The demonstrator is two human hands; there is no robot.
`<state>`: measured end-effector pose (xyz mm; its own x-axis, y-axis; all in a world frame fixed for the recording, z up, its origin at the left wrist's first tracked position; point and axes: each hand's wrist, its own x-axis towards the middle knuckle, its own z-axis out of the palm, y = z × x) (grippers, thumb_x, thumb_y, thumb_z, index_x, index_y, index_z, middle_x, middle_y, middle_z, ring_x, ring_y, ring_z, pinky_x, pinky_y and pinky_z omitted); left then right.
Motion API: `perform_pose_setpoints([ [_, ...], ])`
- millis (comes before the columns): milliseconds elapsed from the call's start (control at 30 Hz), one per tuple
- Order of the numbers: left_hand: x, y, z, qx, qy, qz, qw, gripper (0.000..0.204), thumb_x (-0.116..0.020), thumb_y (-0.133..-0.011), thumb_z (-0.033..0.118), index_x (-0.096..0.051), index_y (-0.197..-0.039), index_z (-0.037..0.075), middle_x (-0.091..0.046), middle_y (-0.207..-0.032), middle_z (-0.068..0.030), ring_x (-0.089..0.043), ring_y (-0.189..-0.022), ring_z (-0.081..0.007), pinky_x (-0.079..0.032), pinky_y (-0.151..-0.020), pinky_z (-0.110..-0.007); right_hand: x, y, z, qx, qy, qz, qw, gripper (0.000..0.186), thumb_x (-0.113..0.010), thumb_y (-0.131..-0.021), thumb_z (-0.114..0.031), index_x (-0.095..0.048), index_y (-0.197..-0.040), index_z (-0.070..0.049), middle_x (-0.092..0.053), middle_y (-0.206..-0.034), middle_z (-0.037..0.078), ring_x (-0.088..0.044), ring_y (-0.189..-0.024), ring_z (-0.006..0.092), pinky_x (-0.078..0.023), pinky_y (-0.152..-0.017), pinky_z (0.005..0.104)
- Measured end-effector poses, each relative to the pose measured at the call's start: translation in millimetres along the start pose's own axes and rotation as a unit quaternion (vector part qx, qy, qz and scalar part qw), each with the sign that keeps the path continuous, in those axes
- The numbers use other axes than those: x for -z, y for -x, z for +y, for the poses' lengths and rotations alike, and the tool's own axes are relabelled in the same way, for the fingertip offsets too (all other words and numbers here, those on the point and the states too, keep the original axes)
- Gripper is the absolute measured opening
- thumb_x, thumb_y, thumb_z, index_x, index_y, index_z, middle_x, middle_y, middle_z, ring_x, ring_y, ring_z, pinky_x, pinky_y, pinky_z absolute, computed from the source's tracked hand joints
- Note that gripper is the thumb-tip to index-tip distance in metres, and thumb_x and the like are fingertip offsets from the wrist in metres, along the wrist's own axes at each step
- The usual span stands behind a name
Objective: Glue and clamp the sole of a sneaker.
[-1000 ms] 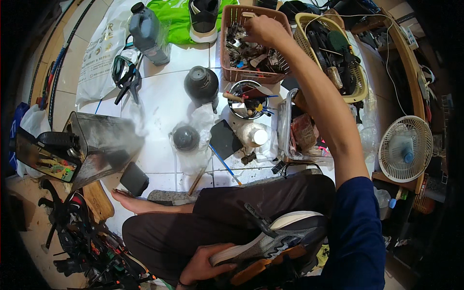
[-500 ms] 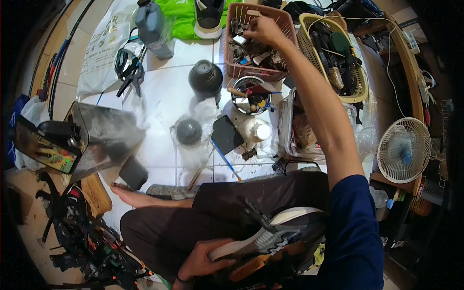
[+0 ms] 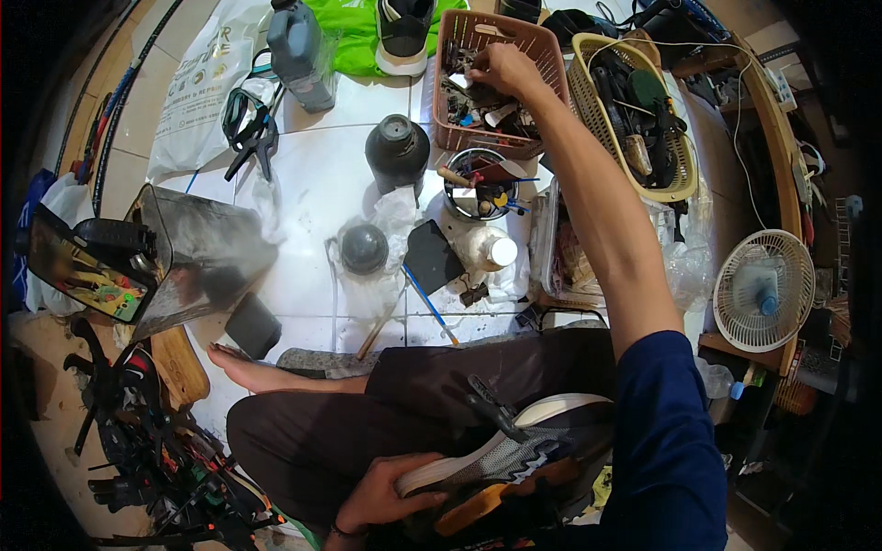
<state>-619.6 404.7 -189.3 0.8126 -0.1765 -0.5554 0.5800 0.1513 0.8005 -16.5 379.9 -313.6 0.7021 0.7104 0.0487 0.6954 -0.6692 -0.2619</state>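
Across my lap lies a grey mesh sneaker (image 3: 524, 456) with a whitish sole, gripped near one end by my left hand (image 3: 390, 491). A black spring clamp (image 3: 493, 406) sits against its sole edge, and an orange clamp (image 3: 496, 505) lies along its lower side. My right arm stretches far forward. At its end, my right hand (image 3: 507, 70) dips into a brown plastic basket (image 3: 548, 55) of small dark parts, its fingers bent together. A small white piece shows beside the fingertips; whatever they pinch is hidden.
Between me and the basket stand a dark bottle (image 3: 397, 151), a white-capped bottle (image 3: 491, 250), a round tin of tools (image 3: 478, 186) and a blue brush (image 3: 429, 303). A yellow basket (image 3: 680, 179) and fan (image 3: 764, 289) are at right. Several clamps (image 3: 165, 441) pile up at left.
My right hand stays in the brown basket with its fingers shifting slightly among the parts. The whole view has moved a little. My left hand keeps its hold on the sneaker.
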Motion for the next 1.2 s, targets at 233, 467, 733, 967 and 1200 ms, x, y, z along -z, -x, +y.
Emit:
perform_pose_setpoints([
  [233, 0.0, -2.7, -1.2, -0.016, -0.017, 0.008, 1.000, 0.055, -0.084, -0.078, 0.018, -0.065, -0.124, -0.003, -0.072, -0.113, -0.0180, -0.069, -0.101, -0.0194, -0.053, -0.090, -0.032, 36.0, 7.7, 8.9, -0.030, -0.204, -0.066, 0.976, 0.036, -0.075, -0.087, -0.040, -0.075, -0.099, -0.006, -0.075, -0.091, 0.016, -0.072, -0.077, 0.0209, -0.057, -0.067, 0.0362],
  [467, -1.1, -1.1, -1.5, -0.028, -0.019, 0.005, 0.999, 0.054, -0.084, -0.078, 0.018, -0.065, -0.123, -0.004, -0.072, -0.111, -0.0173, -0.069, -0.098, -0.0169, -0.053, -0.088, -0.031, 98.5, 57.9, -32.1, 0.032, -0.550, -0.079, 0.831, 0.031, -0.072, -0.092, -0.030, -0.062, -0.104, -0.003, -0.073, -0.095, 0.014, -0.074, -0.088, 0.0187, -0.056, -0.058, 0.0222],
  [733, -4.0, 1.7, -11.5, -0.062, 0.009, 0.025, 0.998, 0.050, -0.082, -0.080, 0.014, -0.065, -0.123, -0.004, -0.072, -0.108, -0.0086, -0.062, -0.097, -0.0102, -0.051, -0.087, -0.027, 176.7, 101.6, -67.6, 0.096, -0.521, -0.024, 0.848, 0.037, -0.079, -0.086, -0.022, -0.068, -0.115, -0.001, -0.067, -0.097, 0.004, -0.064, -0.085, 0.0102, -0.054, -0.076, 0.0250],
  [967, -12.4, 12.4, -23.6, -0.068, 0.028, 0.027, 0.997, 0.045, -0.079, -0.084, 0.017, -0.066, -0.121, -0.004, -0.073, -0.105, -0.0084, -0.061, -0.094, -0.0084, -0.051, -0.086, -0.027, 251.7, 228.5, -152.7, 0.153, -0.504, 0.019, 0.850, 0.038, -0.079, -0.080, -0.001, -0.067, -0.115, 0.005, -0.073, -0.104, 0.013, -0.072, -0.090, 0.0161, -0.059, -0.078, 0.0271],
  [1200, -28.0, 25.5, -18.1, -0.214, -0.078, 0.114, 0.967, 0.040, -0.080, -0.082, 0.019, -0.068, -0.111, -0.006, -0.073, -0.105, -0.0178, -0.069, -0.092, -0.0191, -0.054, -0.083, -0.032, 276.9, 326.3, -200.6, 0.347, -0.432, 0.005, 0.832, 0.044, -0.082, -0.074, 0.003, -0.069, -0.115, 0.006, -0.068, -0.110, 0.016, -0.067, -0.093, 0.0187, -0.057, -0.077, 0.0294],
])
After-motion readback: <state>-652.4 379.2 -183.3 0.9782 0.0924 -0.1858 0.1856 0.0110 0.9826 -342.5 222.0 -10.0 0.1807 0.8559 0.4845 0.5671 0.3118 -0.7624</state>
